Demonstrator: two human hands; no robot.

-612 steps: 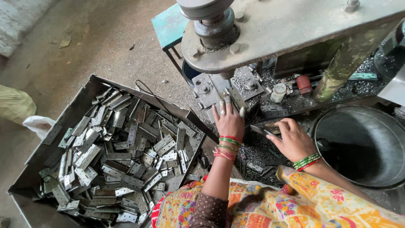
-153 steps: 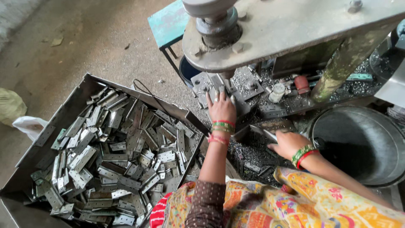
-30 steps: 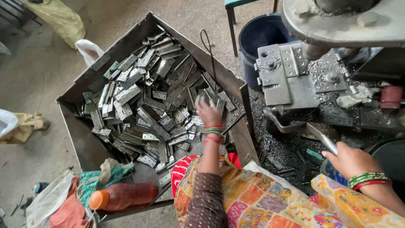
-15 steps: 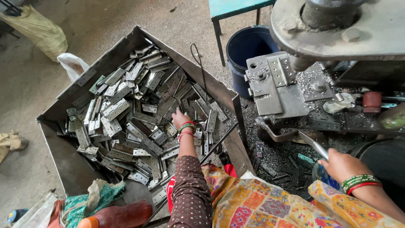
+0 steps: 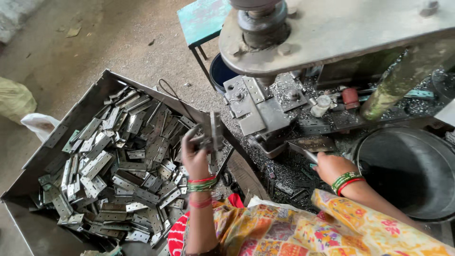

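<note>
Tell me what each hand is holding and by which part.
The left hand holds metal hinges by their lower ends. The right hand grips a thin metal tool by its rear end.

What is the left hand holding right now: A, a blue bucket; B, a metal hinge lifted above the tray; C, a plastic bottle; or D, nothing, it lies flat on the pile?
B: the left hand is raised over the tray, its fingers closed on a grey metal hinge clear of the pile.

Grey metal hinge (image 5: 213, 135), held upright, lifted above tray's right edge; thin metal rod (image 5: 310, 156) held near press base.
</note>
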